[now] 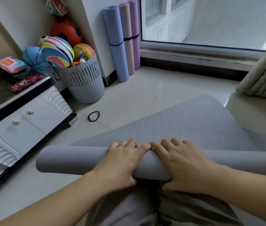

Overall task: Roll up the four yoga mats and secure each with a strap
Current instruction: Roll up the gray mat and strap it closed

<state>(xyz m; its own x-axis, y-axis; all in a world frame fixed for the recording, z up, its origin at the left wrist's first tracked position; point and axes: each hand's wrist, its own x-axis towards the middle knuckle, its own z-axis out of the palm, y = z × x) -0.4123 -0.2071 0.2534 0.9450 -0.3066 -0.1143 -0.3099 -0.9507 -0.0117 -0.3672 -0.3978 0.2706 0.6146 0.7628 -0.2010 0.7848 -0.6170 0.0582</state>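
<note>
At 6 o'clock: left hand (120, 162) and right hand (186, 165) side by side on the rolled part of the grey mat (67, 160). Fingers curled over the top of the roll, thumbs tucked under its near side, gripping it. Roll lying crosswise on the floor (129, 95), unrolled remainder flat toward 1 o'clock. At 11 o'clock, apart from the roll: strap (94, 116), loose on the tiles. Farther at 11 o'clock: basket (83, 84) of balls. At 12 o'clock, leaning against the wall: blue mat (117, 46), pink mat (128, 38), purple mat (135, 30), each rolled and banded.
</note>
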